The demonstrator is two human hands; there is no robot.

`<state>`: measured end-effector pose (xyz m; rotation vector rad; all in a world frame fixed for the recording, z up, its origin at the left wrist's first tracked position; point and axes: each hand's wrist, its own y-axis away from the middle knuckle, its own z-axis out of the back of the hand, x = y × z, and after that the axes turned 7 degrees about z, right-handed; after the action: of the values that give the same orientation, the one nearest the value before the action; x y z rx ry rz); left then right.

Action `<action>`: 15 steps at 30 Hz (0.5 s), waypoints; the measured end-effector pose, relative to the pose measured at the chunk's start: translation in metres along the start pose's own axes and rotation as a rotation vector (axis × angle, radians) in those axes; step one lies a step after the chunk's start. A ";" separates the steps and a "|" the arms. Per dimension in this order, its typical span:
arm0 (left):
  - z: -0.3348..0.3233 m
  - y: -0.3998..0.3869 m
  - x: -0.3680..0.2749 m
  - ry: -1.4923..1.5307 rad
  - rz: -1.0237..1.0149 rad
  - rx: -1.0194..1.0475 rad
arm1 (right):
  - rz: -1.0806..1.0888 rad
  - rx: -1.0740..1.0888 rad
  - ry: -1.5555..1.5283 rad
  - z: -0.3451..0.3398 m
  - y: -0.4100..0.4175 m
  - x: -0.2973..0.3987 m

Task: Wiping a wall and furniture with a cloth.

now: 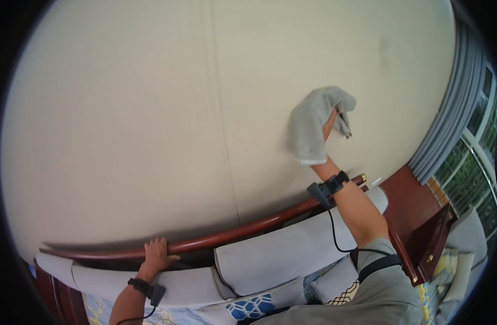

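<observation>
My right hand point(331, 122) is on a grey cloth point(311, 126), which drapes over most of the hand against the cream wall point(151, 122). The fingers are largely hidden beneath the cloth. Lower left, my left hand point(156, 255) grips the dark red wooden top rail point(232, 235) of a sofa, fingers over the rail and thumb out to the side. Both wrists wear black straps with small devices and cables.
Light grey back cushions point(281, 252) line the sofa below the rail, with a blue and white patterned cushion point(252, 307) in front. At right are a dark red wooden cabinet point(433, 248), grey curtains point(447, 109) and a window with metal bars point(472, 170).
</observation>
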<state>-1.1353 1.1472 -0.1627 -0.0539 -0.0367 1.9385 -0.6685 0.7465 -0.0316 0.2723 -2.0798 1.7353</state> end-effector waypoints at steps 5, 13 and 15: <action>0.000 0.015 0.007 0.005 0.053 0.022 | 0.411 0.274 0.321 -0.041 0.066 0.071; 0.001 0.016 0.005 0.066 0.049 -0.001 | 0.906 0.421 0.222 -0.126 0.091 0.200; 0.002 0.016 0.004 0.071 0.058 0.024 | 0.947 0.447 0.186 -0.145 0.098 0.221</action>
<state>-1.1517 1.1448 -0.1613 -0.1090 0.0364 1.9929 -0.8783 0.9325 -0.0034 -0.8610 -1.7508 2.6055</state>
